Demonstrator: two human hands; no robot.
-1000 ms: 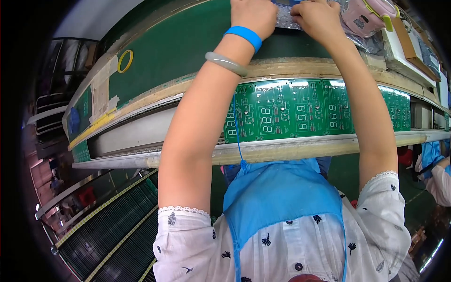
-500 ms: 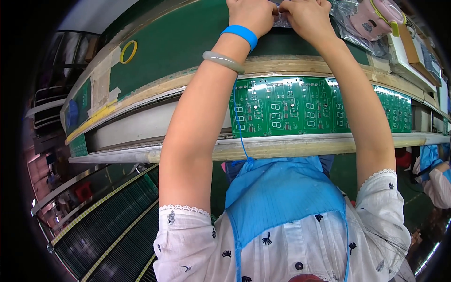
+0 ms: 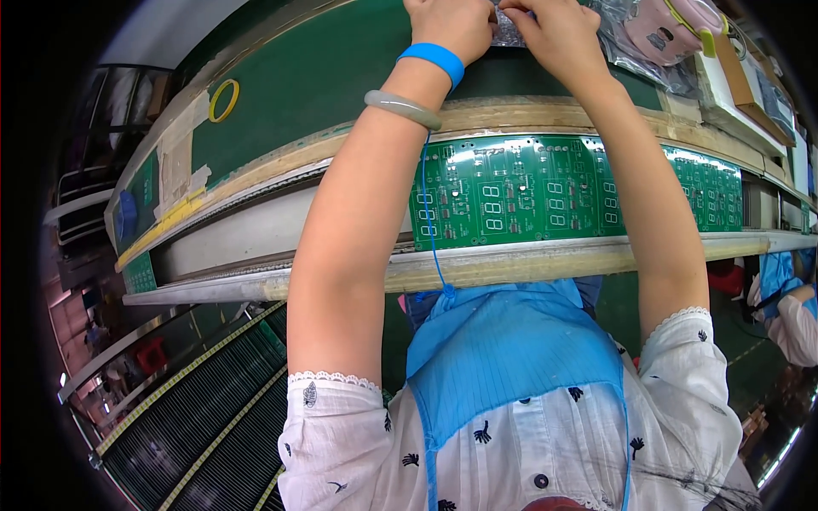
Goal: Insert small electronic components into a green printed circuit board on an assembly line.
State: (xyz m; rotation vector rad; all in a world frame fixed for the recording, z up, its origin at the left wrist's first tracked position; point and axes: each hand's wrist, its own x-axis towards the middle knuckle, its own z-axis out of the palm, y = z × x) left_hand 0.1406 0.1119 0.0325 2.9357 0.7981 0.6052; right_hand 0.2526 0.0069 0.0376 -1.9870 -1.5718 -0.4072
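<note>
Both hands meet at the far edge of the view, above the green bench, with fingertips partly cut off by the picture's top. My left hand, with a blue wristband and a grey bangle on that arm, has its fingers curled together. Close beside it, my right hand has its thumb and fingers bent inward. What either hand holds, if anything, is too small and hidden to name. Between and just beneath them lies a clear plastic bag. Nearer me, a row of green circuit boards with white digit displays rests in the rail track.
A yellow ring, probably tape, lies on the bench at the left. A pink cup and crumpled clear plastic stand at the far right, beside a cardboard box. Black slotted racks are at lower left. Another person is at right.
The view has shifted slightly, so the bench, boards and cup appear a little further left. My hands stay together at the same spot, with only slight finger movement.
</note>
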